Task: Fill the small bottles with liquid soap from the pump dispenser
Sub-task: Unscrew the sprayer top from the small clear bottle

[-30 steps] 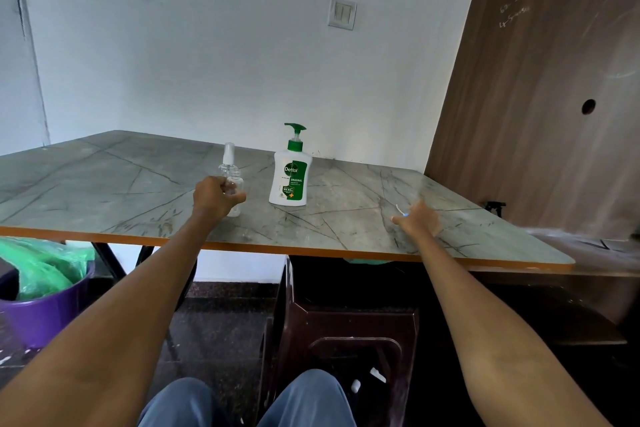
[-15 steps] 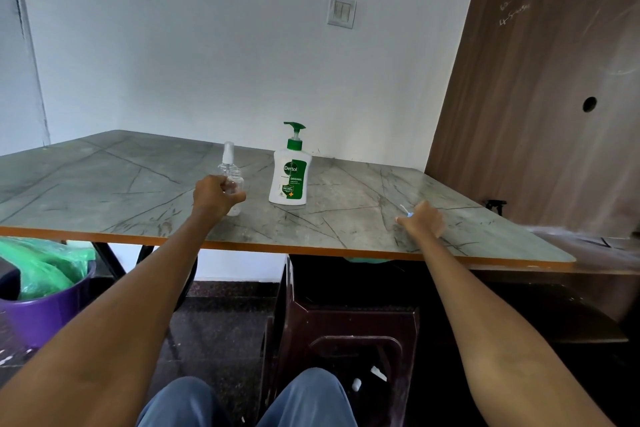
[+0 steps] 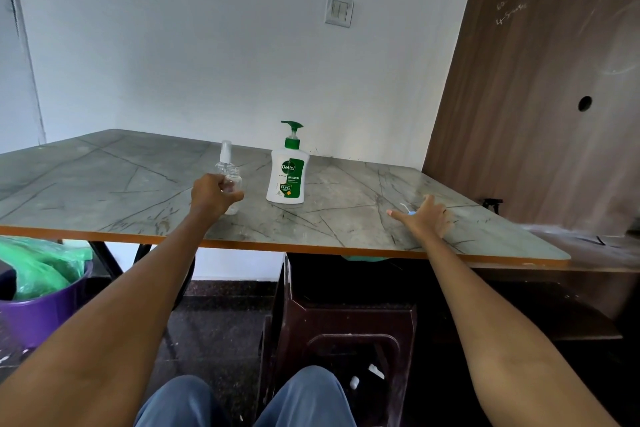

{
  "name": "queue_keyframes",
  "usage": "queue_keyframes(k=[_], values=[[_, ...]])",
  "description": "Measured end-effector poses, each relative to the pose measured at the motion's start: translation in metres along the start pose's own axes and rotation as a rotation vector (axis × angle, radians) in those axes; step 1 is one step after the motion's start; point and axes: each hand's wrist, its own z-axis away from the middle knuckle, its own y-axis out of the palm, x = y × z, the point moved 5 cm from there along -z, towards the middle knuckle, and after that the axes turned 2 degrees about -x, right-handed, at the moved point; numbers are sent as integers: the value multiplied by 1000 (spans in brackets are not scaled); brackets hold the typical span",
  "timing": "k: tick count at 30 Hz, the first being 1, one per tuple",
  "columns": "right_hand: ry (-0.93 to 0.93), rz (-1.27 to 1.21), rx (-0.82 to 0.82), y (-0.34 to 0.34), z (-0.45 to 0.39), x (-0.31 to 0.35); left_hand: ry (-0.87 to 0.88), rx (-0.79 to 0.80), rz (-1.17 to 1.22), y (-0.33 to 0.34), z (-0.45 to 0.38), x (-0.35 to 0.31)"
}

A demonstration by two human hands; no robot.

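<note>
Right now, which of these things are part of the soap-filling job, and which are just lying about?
Part of the job:
- pump dispenser
- open small bottle in the left hand
- capped spray bottle behind it
- spray cap under the right hand

Just lying about:
- purple tub with green bag
- brown stool
- wall switch

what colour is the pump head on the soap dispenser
Green; the pump head tops a white Dettol bottle with a green label, seen best in the head view.
</note>
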Motion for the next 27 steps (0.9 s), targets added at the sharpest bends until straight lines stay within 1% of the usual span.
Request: queue_keyframes(k=[4, 7, 9, 12, 16, 18, 20, 24, 27], values=[[-27, 49, 22, 5, 6, 9, -5, 8, 1, 0, 1, 2], [29, 63, 48, 11, 3, 6, -5, 3, 2, -1, 0, 3], [74, 26, 38, 12, -1, -2, -6, 6, 7, -1, 0, 2], [100, 51, -37, -1, -5, -9, -6, 8, 4, -1, -1, 3], [212, -28, -150, -14, -17, -26, -6, 6, -11, -1, -2, 3], [236, -13, -181, -16, -25, -34, -3, 2, -10, -1, -2, 3], [241, -16, -150, -18, -31, -38, 1, 2, -11, -1, -2, 3], [174, 30, 41, 0, -45, -50, 1, 13, -23, 0, -3, 2], [118, 78, 48, 21, -72, -68, 8, 15, -27, 2, -5, 2]])
